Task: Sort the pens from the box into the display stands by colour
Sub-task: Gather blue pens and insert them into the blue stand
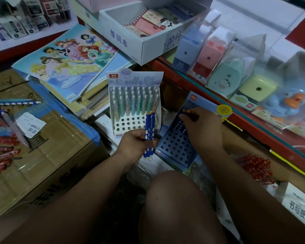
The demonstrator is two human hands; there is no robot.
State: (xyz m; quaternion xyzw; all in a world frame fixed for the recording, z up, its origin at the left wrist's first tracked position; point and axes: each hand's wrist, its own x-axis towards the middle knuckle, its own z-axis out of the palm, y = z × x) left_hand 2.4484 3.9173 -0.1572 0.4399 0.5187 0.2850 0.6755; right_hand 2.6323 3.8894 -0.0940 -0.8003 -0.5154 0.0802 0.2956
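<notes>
Our left grip (136,144) clamped on a bunch of blue pens (149,127), our right grip (202,128) pinching a yellow-tipped pen (186,111) at the blue stand (174,148)

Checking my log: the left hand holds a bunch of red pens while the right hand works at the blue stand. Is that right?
Not quite: in the head view the pens in the left hand are blue, not red. The right hand does work at the blue stand.
</notes>
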